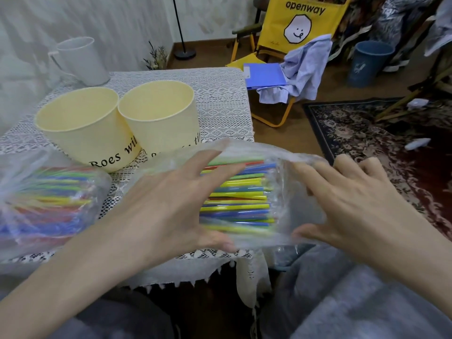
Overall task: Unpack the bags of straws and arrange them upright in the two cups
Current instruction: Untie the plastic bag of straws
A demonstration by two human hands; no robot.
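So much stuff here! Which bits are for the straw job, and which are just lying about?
For the job:
- bag of straws in hand, held by left hand and right hand
- second bag of straws
- two yellow cups

Lying about:
- white jug
- yellow chair
- blue folder
- blue bin

Clear bag of straws (244, 199) held flat before 2 empty yellow cups (83, 126)
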